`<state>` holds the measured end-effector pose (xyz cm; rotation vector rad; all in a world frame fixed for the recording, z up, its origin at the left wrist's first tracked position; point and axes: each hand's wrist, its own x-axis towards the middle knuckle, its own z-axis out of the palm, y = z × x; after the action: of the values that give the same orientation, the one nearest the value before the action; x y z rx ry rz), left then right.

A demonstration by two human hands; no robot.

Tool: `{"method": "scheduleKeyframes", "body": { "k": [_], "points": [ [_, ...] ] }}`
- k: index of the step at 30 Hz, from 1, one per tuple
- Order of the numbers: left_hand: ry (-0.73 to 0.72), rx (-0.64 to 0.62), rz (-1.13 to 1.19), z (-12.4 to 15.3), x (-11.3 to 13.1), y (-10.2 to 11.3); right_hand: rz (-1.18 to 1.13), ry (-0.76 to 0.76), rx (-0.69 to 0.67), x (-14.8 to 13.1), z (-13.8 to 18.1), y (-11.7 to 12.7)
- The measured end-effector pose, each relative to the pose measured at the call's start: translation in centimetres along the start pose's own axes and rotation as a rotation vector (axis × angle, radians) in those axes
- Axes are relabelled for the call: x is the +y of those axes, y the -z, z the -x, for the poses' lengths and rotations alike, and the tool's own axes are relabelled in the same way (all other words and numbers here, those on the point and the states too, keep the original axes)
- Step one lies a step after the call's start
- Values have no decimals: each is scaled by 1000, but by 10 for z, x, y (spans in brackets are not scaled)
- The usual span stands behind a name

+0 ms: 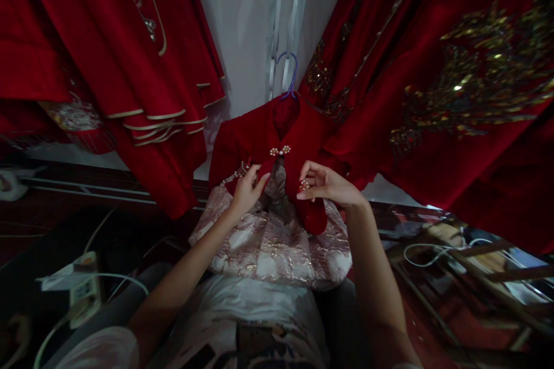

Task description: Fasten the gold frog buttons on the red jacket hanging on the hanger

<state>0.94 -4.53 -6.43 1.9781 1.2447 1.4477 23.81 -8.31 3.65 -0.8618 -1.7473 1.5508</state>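
Observation:
A small red velvet jacket [259,132] hangs on a purple hanger [289,69] over a pale pink brocade skirt [277,248]. A pearl clasp [280,151] is fastened at its collar. My left hand [249,187] pinches the jacket's left front edge, close to a beaded ornament [240,172]. My right hand [324,184] pinches the right front edge, fingers closed on a small pearl button [304,185]. The two front edges are apart below the collar clasp.
Large red gowns with gold trim and embroidery hang at left [130,69] and right [454,98]. A white power strip [84,288] with cables lies on the dark floor at lower left. Wooden slats and a white cable [476,259] are at lower right.

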Motion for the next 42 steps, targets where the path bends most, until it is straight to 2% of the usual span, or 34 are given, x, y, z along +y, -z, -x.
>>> {"method": "scheduleKeyframes", "body": {
  "k": [4, 8, 13, 16, 19, 22, 26, 29, 36, 39, 42],
  "points": [
    [-1, -97, -84, 4, -3, 3, 19, -18, 81, 1, -2, -3],
    [-29, -159, -265, 8, -1, 12, 31, -21, 173, 1, -4, -4],
    [16, -258, -350, 12, -1, 20, 54, -43, 158, 0, -7, -7],
    [2, -294, -359, 3, 0, 21, 61, -34, 174, -1, -6, -9],
    [-62, -255, -423, -16, 7, 21, 55, -23, 194, -2, -6, -9],
    [-128, -156, -454, -38, 20, 22, 59, -21, 196, -2, -5, -8],
    [-180, -68, -285, -56, 37, 25, 70, -16, 203, 0, -7, -6],
    [-174, -16, -217, -58, 45, 27, 62, -7, 208, 0, -7, -7],
    [-249, -28, -367, -50, 49, 27, 70, -5, 194, 0, -6, -7],
    [-336, -10, -342, -52, 50, 25, 66, 1, 195, 0, -6, -6],
    [-335, 12, -278, -56, 49, 23, 67, 1, 199, -1, -6, -7]
  ]
}}
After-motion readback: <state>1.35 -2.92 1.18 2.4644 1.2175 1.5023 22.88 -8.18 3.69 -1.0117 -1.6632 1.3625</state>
